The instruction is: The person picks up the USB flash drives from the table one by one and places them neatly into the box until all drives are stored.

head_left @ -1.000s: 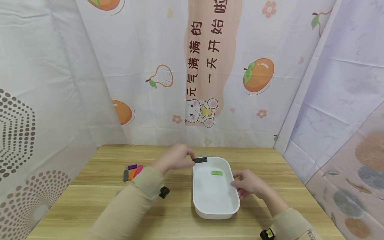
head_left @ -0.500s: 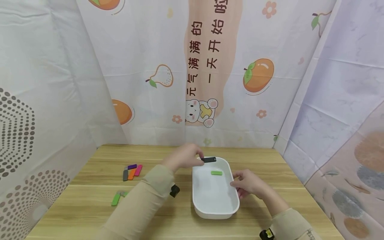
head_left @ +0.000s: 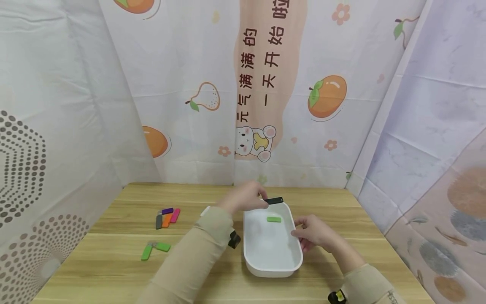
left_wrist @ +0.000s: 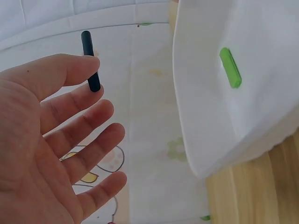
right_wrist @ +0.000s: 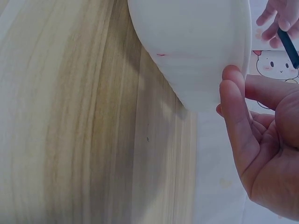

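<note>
My left hand (head_left: 247, 197) pinches a black USB flash drive (head_left: 274, 201) between thumb and index finger, over the far end of a white rectangular tub (head_left: 273, 251). In the left wrist view the drive (left_wrist: 87, 44) sticks out past the thumb, and the other fingers are spread. Inside the tub, toward its far end, lies a green USB flash drive (head_left: 274, 219). My right hand (head_left: 313, 232) holds the tub's right side, thumb at the rim. The right wrist view has the thumb and fingers (right_wrist: 232, 95) pinching the tub's wall (right_wrist: 187, 37).
At the table's left lie a grey (head_left: 158, 222), an orange (head_left: 166, 221), a pink (head_left: 175, 215) and a purple flash drive (head_left: 167, 210). Nearer sit two green ones (head_left: 163, 247). A small white item (head_left: 205, 210) shows behind the left sleeve. A printed curtain (head_left: 182, 169) hangs behind the table.
My left hand has moved right with the black flash drive, from the tub's far left corner to over its far end. The right hand and tub have stayed put.
</note>
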The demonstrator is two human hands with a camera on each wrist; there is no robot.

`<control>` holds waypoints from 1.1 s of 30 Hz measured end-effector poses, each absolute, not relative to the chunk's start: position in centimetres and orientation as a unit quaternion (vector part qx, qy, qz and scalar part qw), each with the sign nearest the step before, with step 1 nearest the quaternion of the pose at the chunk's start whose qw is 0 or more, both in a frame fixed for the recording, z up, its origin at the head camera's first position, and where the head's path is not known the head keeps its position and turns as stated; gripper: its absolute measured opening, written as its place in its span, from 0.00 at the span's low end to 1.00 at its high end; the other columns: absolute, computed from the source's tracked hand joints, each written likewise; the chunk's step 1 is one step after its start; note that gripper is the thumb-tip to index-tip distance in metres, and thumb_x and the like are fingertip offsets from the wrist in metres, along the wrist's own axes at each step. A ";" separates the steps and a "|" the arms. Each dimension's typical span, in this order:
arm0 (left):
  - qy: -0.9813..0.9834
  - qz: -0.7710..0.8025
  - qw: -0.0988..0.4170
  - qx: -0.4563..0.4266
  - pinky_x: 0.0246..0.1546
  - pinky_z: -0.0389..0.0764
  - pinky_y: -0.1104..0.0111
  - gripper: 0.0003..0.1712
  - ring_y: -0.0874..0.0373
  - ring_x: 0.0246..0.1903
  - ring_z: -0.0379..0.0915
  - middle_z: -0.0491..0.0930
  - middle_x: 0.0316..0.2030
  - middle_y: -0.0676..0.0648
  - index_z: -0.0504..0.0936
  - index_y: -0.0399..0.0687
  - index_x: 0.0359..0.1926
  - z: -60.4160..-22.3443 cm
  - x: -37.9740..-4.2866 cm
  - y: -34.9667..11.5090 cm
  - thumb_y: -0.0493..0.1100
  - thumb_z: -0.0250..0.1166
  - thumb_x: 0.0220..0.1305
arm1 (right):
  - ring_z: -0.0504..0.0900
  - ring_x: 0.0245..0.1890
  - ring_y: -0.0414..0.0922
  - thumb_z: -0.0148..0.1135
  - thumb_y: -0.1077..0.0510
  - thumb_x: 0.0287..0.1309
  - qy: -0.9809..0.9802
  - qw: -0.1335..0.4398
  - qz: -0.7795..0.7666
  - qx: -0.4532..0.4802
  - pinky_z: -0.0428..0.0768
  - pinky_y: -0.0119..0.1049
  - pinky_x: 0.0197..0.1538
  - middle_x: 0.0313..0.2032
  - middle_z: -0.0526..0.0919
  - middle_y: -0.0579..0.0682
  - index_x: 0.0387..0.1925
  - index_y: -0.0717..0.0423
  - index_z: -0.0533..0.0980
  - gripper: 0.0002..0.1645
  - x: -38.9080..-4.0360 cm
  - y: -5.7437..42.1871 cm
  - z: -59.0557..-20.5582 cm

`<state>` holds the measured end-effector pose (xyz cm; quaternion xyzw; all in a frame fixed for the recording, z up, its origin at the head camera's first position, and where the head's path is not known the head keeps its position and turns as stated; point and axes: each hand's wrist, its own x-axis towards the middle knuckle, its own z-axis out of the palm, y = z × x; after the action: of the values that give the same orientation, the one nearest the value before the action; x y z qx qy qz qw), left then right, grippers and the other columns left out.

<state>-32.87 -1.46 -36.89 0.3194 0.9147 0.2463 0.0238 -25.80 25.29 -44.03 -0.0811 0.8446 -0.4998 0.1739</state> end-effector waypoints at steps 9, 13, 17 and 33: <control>0.913 0.286 0.059 0.284 0.42 0.80 0.66 0.06 0.60 0.40 0.77 0.84 0.37 0.58 0.89 0.53 0.38 -38.2 -33.9 -0.4 0.47 0.73 0.60 | 0.82 0.17 0.45 0.65 0.63 0.65 0.847 0.173 -0.496 -0.081 0.85 0.43 0.25 0.23 0.81 0.56 0.59 0.72 0.74 0.25 -25.8 25.3 -44.1; 0.917 0.291 0.067 0.264 0.42 0.80 0.65 0.06 0.61 0.38 0.77 0.84 0.35 0.58 0.89 0.53 0.37 -38.7 -34.1 0.1 0.47 0.74 0.60 | 0.82 0.17 0.44 0.66 0.63 0.64 0.848 0.172 -0.494 -0.079 0.85 0.44 0.25 0.22 0.81 0.56 0.58 0.72 0.74 0.24 -25.9 25.3 -44.1; 0.921 0.291 0.075 0.249 0.39 0.80 0.65 0.04 0.61 0.33 0.78 0.83 0.30 0.59 0.88 0.54 0.34 -39.1 -34.3 0.8 0.46 0.75 0.60 | 0.82 0.17 0.44 0.65 0.63 0.64 0.849 0.172 -0.494 -0.080 0.85 0.44 0.25 0.22 0.81 0.56 0.58 0.73 0.74 0.24 -25.9 25.4 -44.1; 0.951 0.183 0.047 0.243 0.30 0.75 0.66 0.04 0.61 0.28 0.74 0.80 0.26 0.61 0.87 0.58 0.27 -41.7 -34.5 2.7 0.46 0.76 0.53 | 0.82 0.17 0.46 0.66 0.63 0.64 0.847 0.171 -0.497 -0.079 0.85 0.46 0.25 0.22 0.81 0.57 0.58 0.73 0.73 0.25 -25.9 25.4 -44.2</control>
<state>-34.50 2.74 -41.72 0.2435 0.9513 0.1833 0.0466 -25.89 25.39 -44.18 -0.0786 0.8469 -0.4975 0.1705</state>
